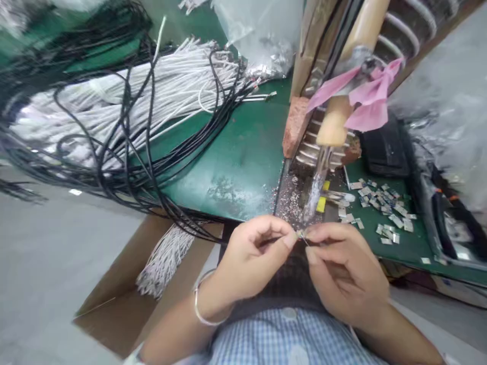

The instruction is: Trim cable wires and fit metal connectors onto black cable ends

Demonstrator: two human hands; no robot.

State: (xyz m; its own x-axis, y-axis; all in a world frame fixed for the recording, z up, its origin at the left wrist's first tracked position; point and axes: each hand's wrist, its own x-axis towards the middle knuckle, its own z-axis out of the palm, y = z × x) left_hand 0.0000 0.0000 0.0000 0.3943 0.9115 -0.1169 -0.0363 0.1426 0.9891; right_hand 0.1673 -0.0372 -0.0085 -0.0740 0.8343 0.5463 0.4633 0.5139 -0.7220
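Just below the soldering iron's tip, both of my hands meet with their fingertips pinched together. My left hand, with a pale bracelet on its wrist, has thumb and forefinger closed on a tiny piece, too small and blurred to name. Opposite it, my right hand pinches what looks like a thin wire at that same spot. The soldering iron, wooden-handled and tied with a pink ribbon, points down between coiled metal holders, its whitish tip close above my fingers.
Bundled white cables and black cables cover the left of the green table. Small metal connectors lie scattered at right, near a black box. A cardboard box below holds more white cables. A brick stands by the iron.
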